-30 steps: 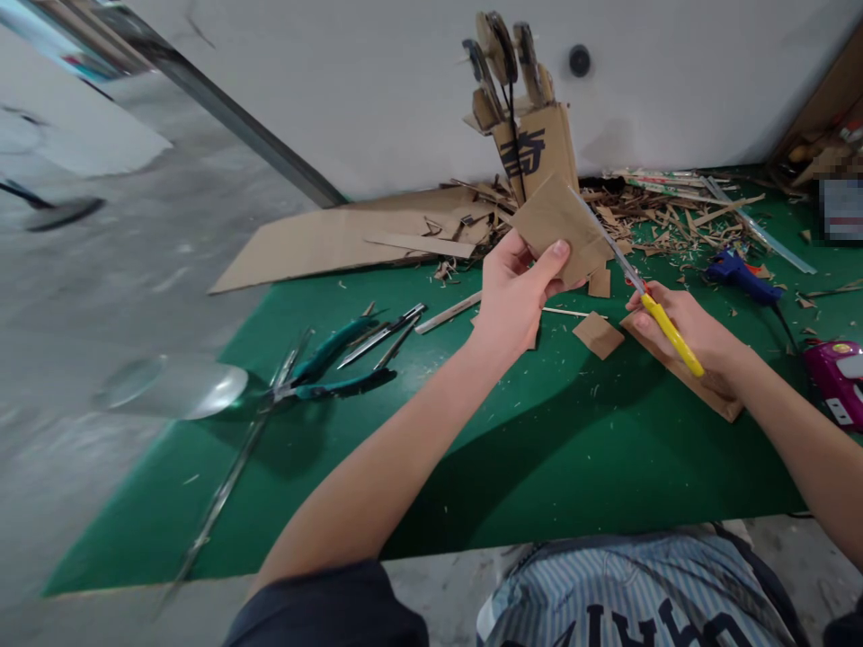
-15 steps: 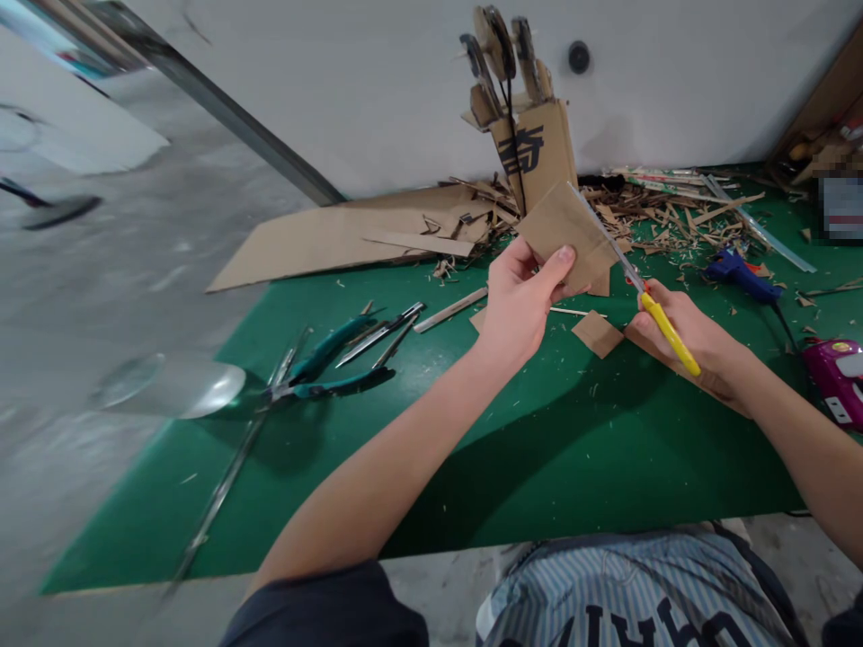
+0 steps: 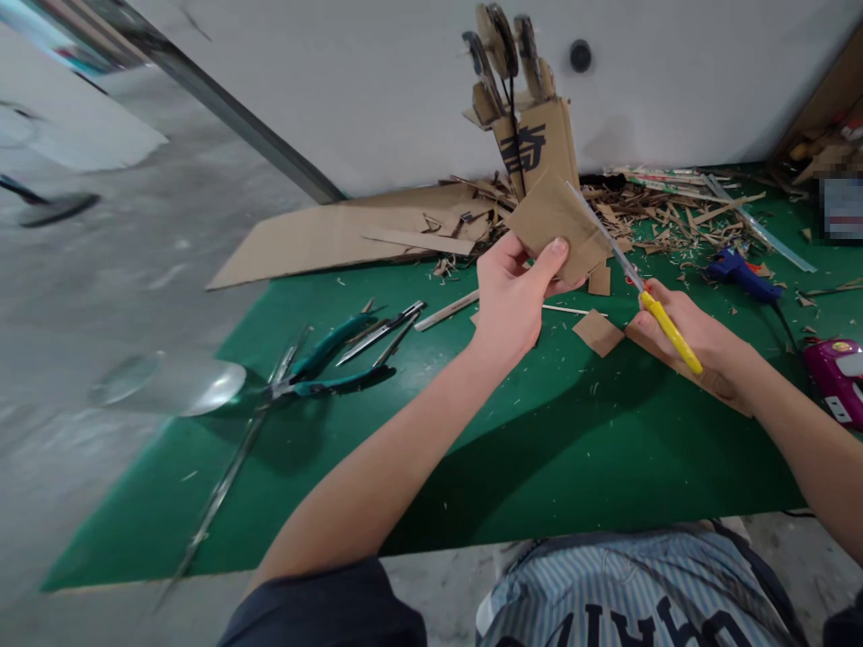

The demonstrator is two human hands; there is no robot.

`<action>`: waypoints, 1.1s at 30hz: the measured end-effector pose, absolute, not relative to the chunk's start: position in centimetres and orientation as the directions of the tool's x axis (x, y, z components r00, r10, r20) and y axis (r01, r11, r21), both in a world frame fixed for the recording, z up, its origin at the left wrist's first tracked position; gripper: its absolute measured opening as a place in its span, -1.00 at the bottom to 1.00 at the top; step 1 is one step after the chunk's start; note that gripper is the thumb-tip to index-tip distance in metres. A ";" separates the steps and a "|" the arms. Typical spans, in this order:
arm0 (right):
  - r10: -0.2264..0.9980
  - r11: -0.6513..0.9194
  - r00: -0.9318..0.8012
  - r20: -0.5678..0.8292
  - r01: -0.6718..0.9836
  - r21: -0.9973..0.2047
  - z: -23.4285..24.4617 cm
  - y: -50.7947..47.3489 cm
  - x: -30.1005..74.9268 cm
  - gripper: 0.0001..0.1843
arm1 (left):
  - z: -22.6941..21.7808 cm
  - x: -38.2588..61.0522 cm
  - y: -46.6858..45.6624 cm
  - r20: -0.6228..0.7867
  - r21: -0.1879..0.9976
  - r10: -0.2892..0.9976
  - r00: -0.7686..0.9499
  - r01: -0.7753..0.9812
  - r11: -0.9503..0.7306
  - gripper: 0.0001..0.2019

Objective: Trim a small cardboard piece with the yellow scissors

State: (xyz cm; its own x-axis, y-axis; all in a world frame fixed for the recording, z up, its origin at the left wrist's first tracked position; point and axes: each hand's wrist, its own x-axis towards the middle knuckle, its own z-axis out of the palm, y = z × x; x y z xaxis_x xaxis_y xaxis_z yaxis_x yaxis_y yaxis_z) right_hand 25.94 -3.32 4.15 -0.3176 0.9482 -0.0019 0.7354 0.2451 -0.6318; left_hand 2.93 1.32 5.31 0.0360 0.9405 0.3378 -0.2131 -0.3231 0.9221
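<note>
My left hand point(image 3: 511, 301) pinches a small brown cardboard piece point(image 3: 556, 223) and holds it up above the green mat point(image 3: 472, 431). In my right hand point(image 3: 694, 337) are yellow-handled scissors point(image 3: 637, 288), their blades lying along the right edge of that piece. A smaller cardboard square point(image 3: 597, 332) lies flat on the mat between my hands. Under my right wrist rests a longer cardboard strip point(image 3: 715, 382).
Teal-handled pliers point(image 3: 330, 364), tweezers and a metal ruler point(image 3: 222, 490) lie at the left. A cardboard hand model point(image 3: 522, 117) stands at the back wall among cardboard sheets and scraps. A blue glue gun point(image 3: 742, 272) and a pink device point(image 3: 840, 377) sit at the right.
The cardboard piece and the scissors shifted only slightly, staying together. Both hands remain in almost the same place.
</note>
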 end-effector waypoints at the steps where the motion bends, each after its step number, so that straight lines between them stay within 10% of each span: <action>1: 0.949 0.237 -0.314 -0.016 0.748 -0.620 4.3 -3.4 25.9 -0.57 | 5.3 2.9 1.3 0.334 0.925 0.941 0.044 -0.208 -0.319 -0.57; 33: 0.973 0.116 -0.212 -0.086 0.779 -0.616 3.9 -3.6 25.5 -0.62 | 5.3 2.7 1.6 0.295 0.936 0.952 0.083 -0.227 -0.270 -0.63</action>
